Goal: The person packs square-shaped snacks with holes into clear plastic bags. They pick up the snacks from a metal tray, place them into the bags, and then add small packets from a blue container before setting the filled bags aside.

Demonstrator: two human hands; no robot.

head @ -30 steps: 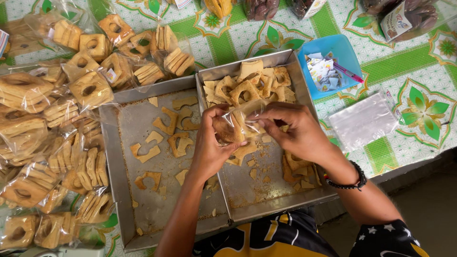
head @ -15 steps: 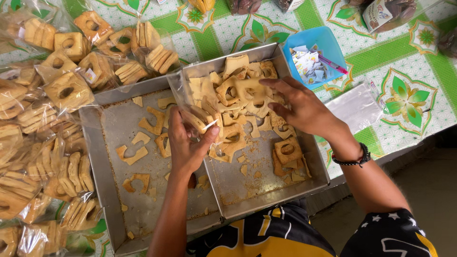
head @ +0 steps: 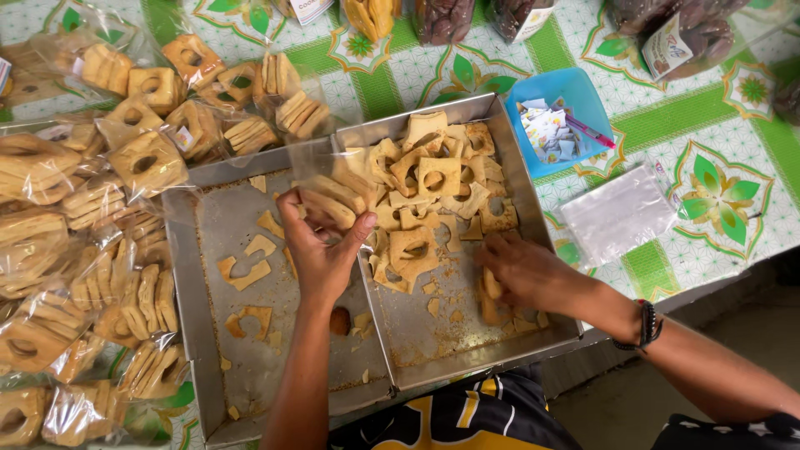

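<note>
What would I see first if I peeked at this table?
Two metal trays of square biscuits with holes sit in the middle. The left hand holds a clear bag with biscuits inside, and the right hand picks at biscuits in the right tray. Filled bags pile up on the left.

My right hand (head: 521, 271) covers the crackers beneath it; its fingertips are hidden. My left hand (head: 321, 246) hides part of the clear bag (head: 325, 179). The jars (head: 442, 17) are cut off at the top edge.
</note>
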